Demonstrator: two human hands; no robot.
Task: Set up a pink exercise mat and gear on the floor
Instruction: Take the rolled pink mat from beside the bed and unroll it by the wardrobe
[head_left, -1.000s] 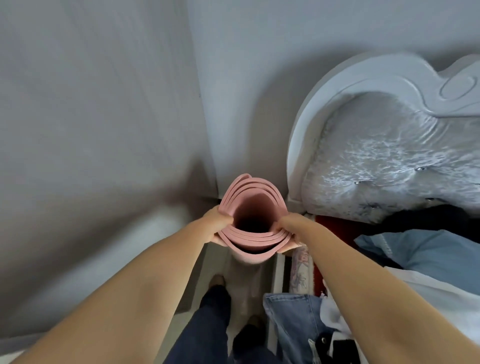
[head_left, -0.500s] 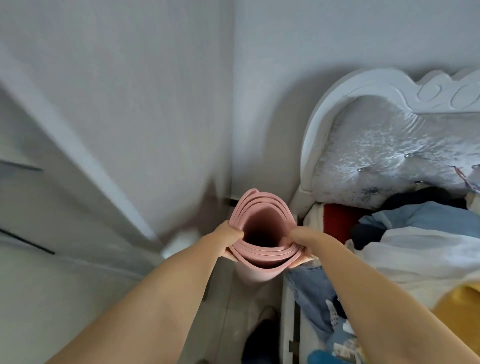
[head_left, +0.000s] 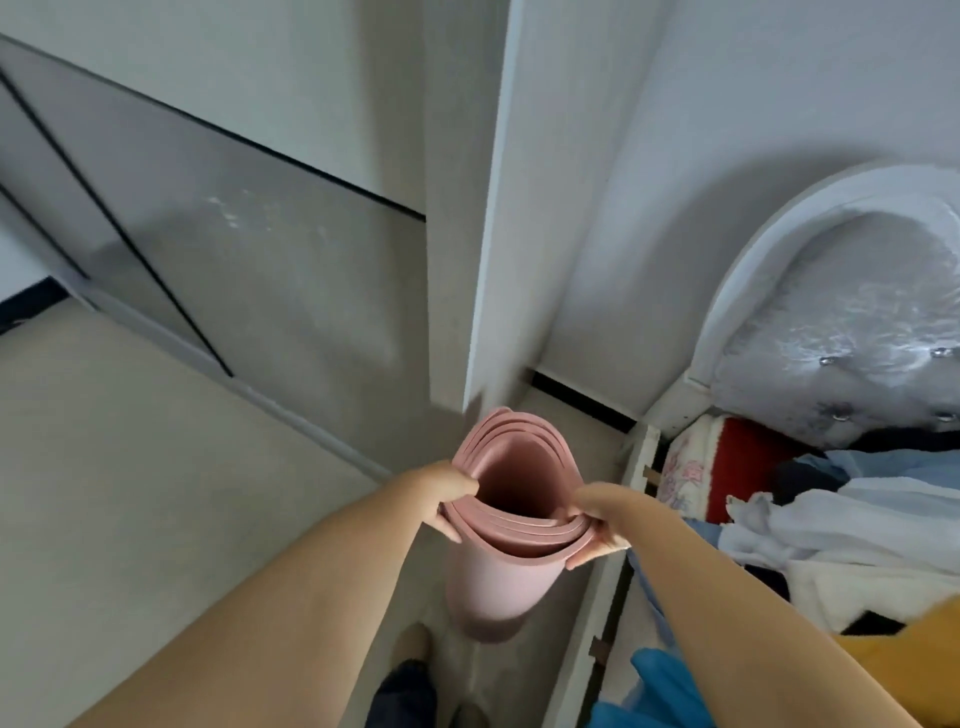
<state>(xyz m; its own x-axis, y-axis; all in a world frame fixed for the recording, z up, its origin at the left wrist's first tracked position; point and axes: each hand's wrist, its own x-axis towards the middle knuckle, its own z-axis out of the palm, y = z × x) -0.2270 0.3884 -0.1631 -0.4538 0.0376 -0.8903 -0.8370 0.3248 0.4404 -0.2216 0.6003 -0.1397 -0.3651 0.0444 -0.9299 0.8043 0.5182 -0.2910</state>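
Foot (head_left: 410, 644) on floor (head_left: 156, 493) nearest. Rolled pink mat (head_left: 511, 525) stood upright, open end up, between floor and bed (head_left: 636, 478). Left hand (head_left: 448, 494) and right hand (head_left: 597, 525) gripped rim on opposite sides, fingers clamped on mat layers. Clothes pile (head_left: 831, 525) on bed; headboard (head_left: 841, 291) beyond.

- Both bare forearms reach from the lower corners of the frame and converge toward the lower centre.
- The left hand (head_left: 451, 496) sits left of centre, thumb hooked over the near rim of the rolled pink mat (head_left: 511, 525), fingers curled under its outer wall.
- The right hand (head_left: 597, 525) sits right of centre, thumb on top, fingers wrapped outside the same rim.
- Both hands clamp the roll upright between them.
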